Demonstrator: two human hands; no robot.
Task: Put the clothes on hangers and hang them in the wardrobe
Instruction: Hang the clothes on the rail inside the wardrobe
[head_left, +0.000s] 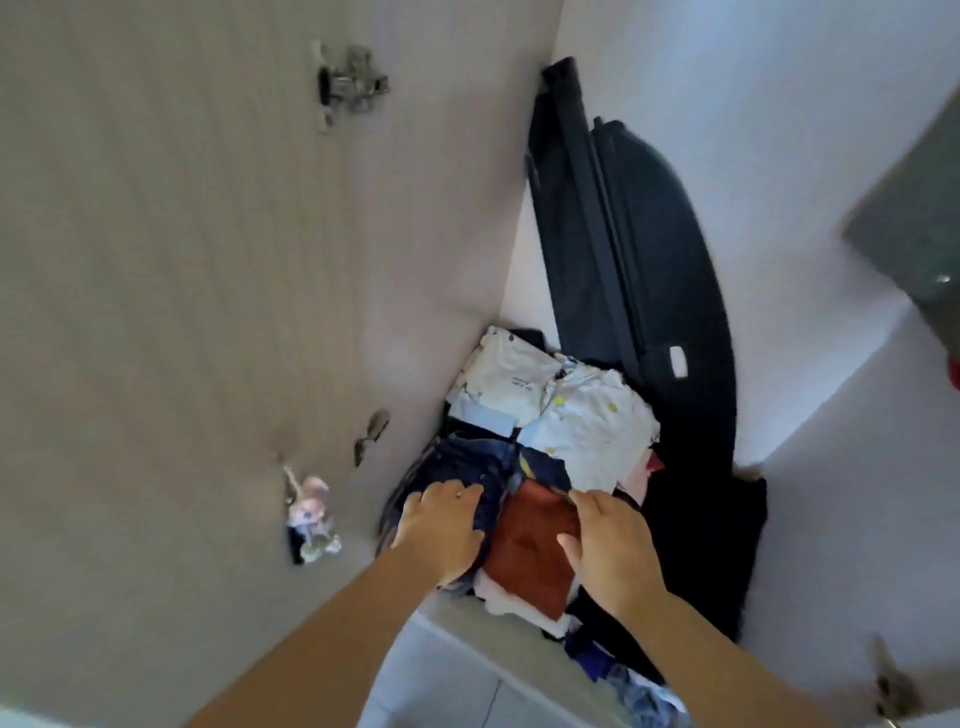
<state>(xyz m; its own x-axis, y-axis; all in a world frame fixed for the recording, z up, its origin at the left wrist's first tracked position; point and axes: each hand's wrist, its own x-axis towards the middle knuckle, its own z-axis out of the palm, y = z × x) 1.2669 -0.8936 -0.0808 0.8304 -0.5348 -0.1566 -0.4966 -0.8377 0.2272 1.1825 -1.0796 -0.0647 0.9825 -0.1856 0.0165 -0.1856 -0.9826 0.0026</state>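
Observation:
A pile of folded clothes lies low in the corner beside the grey wardrobe door (182, 260). My left hand (441, 530) rests flat on dark blue denim (467, 462) at the pile's left, fingers spread. My right hand (613, 551) lies on the right edge of a rust-brown garment (530, 551), fingers apart. I cannot tell if either hand grips cloth. White printed garments (582, 421) are stacked behind. No hanger is in view.
A long black bag (623, 249) leans against the white wall behind the pile. The door carries a metal hinge (348, 83) up high and a key with a small charm (309, 514) hanging lower down. More blue clothing (634, 691) lies near the bottom.

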